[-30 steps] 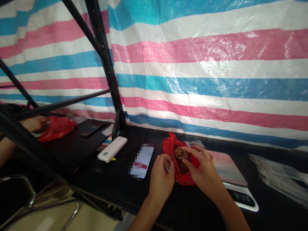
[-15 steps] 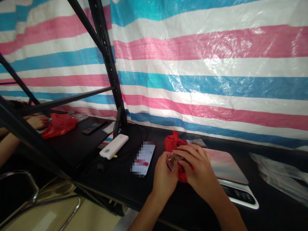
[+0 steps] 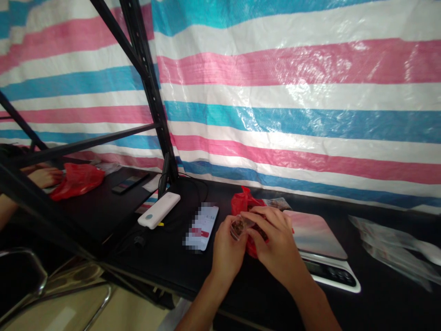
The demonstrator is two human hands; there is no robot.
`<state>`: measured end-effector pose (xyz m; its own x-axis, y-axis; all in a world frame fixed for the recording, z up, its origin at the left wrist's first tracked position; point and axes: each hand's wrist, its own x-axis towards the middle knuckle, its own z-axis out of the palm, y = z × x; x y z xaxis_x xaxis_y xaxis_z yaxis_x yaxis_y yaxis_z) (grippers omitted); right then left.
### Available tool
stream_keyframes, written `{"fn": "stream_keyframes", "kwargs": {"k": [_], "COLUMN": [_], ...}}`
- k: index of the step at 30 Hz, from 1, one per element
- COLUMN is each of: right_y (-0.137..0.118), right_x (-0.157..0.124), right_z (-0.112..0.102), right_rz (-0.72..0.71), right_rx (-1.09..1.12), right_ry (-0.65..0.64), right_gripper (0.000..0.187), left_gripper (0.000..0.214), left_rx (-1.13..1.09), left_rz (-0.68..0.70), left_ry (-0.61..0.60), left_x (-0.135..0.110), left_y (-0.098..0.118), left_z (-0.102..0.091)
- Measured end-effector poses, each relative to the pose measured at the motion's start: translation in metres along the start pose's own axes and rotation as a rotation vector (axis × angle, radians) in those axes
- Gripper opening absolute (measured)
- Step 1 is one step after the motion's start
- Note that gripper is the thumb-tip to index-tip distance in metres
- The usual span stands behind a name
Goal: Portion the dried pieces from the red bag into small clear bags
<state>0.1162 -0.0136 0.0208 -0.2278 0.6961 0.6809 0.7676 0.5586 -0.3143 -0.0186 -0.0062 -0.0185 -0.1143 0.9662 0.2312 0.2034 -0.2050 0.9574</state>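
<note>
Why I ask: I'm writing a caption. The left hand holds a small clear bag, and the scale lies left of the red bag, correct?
Not quite: the head view shows the scale right of the red bag; the left hand does hold a small clear bag.

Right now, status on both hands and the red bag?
Left hand: holding clear bag, brown bits inside. Right hand: close beside it, grip unclear. Red bag: partly hidden behind right hand.

Bare, curled left hand (image 3: 228, 250); bare, arched right hand (image 3: 277, 236)
Bent right fingers (image 3: 259, 219) lie close to the left hand; bare forearms (image 3: 201, 299) slant inward.
</note>
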Motion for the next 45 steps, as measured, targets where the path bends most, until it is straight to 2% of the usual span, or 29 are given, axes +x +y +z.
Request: {"fn": "stream_keyframes", "kwargs": {"k": [4, 10, 18, 25, 30, 32, 35, 39, 42, 45], "right_y": [0.0, 0.002, 0.006, 0.01, 0.014, 0.018, 0.027, 0.031, 0.019, 0.002], "right_x": [-0.001, -0.001, -0.005, -0.006, -0.004, -0.004, -0.004, -0.007, -0.007, -0.005], "right_z": [0.0, 0.0, 0.003, 0.006, 0.005, 0.005, 0.005, 0.005, 0.0, -0.005], "right_rz": [-0.011, -0.056, 0.032, 0.092, 0.159, 0.164, 0.214, 0.291, 0.214, 0.069], "right_rx": [-0.015, 0.032, 0.127, 0.222, 0.273, 0.237, 0.071, -0.151, -0.067, 0.133], "right_ry": [0.017, -0.033, -0.02, 0.047, 0.005, 0.033, 0.101, 0.088, 0.05, -0.07], "right_gripper": [0.036, 0.042, 0.035, 0.031, 0.03, 0.03, 0.03, 0.036, 0.034, 0.026], "left_gripper": [0.011, 0.013, 0.013, 0.008, 0.009, 0.01, 0.011, 0.022, 0.036, 0.042], "left_rx": [-0.018, 0.031, 0.049, 0.046, 0.075, 0.09, 0.096, 0.098, 0.095, 0.08], "left_rz": [-0.019, -0.017, -0.001, -0.02, -0.005, 0.007, 0.037, 0.133, 0.171, 0.208], "left_ry": [0.034, 0.058, 0.046, 0.066, 0.074, 0.089, 0.128, 0.223, 0.282, 0.247], "left_x": [0.001, 0.001, 0.001, 0.0, 0.001, 0.001, 0.002, 0.004, 0.003, -0.001], "left_y": [-0.001, -0.005, -0.003, 0.0, 0.0, -0.001, -0.004, -0.005, -0.006, -0.008], "left_z": [0.002, 0.004, 0.006, 0.01, 0.01, 0.01, 0.011, 0.012, 0.013, 0.014]}}
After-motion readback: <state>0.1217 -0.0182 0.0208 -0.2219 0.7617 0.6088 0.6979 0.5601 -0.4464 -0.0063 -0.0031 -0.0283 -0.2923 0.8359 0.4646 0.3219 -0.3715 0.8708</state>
